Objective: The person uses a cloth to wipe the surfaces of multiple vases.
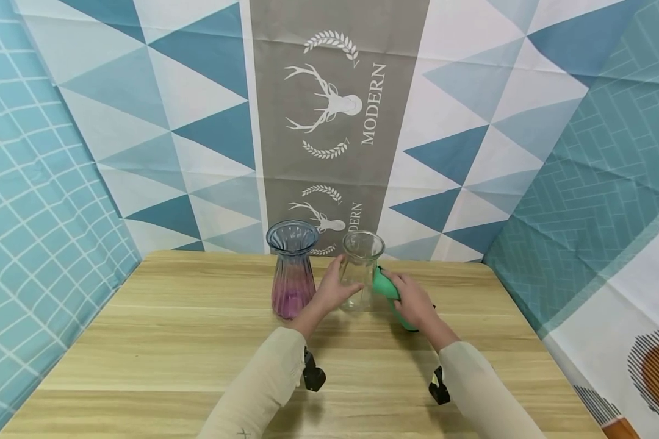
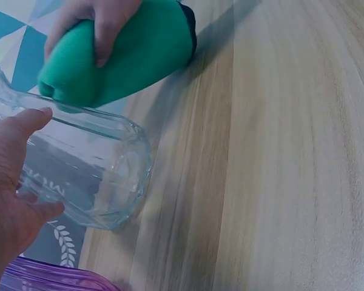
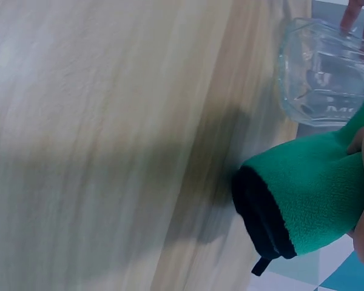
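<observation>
A clear glass vase (image 1: 364, 250) stands upright near the back of the table, its rim flared. My left hand (image 1: 332, 289) holds it from the left side, thumb across the front and fingers round the back; the left wrist view shows those fingers (image 2: 33, 121) spread along the glass. On the vase's right, my right hand (image 1: 414, 299) grips a green towel (image 1: 387, 285), bunched up. Dark edging and a small loop show at the towel's (image 3: 309, 188) hanging end in the right wrist view. The towel's upper part overlaps the vase's side in the left wrist view.
Just left of the clear vase stands a ribbed glass vase (image 1: 293, 274), blue at the top and purple-pink below. Behind the wooden table (image 1: 170, 341) hangs a patterned cloth backdrop (image 1: 335, 158), with tiled-print sheets at both sides.
</observation>
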`<state>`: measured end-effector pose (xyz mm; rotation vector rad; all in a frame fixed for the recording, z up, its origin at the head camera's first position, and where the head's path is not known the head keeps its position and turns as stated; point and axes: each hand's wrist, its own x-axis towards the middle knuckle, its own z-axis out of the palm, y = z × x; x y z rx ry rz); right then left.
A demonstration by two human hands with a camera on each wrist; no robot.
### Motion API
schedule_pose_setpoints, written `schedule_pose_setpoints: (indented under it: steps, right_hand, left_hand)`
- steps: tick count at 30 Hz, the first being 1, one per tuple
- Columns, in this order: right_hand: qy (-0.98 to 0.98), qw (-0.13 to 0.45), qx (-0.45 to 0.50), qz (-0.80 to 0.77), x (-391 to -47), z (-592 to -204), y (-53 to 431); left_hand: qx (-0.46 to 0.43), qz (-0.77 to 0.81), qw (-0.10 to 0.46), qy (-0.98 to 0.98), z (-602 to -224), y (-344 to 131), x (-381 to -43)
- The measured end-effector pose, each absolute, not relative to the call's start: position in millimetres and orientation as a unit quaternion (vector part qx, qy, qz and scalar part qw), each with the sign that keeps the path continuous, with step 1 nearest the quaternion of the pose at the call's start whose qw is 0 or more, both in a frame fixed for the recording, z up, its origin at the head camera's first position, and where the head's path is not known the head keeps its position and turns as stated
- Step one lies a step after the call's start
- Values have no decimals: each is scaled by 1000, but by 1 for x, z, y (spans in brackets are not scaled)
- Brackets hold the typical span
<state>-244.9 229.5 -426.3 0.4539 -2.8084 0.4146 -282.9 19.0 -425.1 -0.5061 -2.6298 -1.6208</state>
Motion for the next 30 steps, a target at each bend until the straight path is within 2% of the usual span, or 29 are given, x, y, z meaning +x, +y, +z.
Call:
schedule_pose_setpoints:
  steps: [7,11,25,30]
  right_hand:
    - [-978,82,164,98,-242,-432,232]
    - [-978,80,160,106,-240,-433,235]
    - [-962,162,132,176,-243,-421,235]
    - [-958,173,132,188,-245,-419,232]
  left_hand:
    - [-149,-520,24,-841,-426,22,-283]
    - [-144,-523,31,-839,-427,24,-283]
    - [-146,-524,51,-837,-424,28,-281]
    - [-143,-519,50,-841,-424,29,-281]
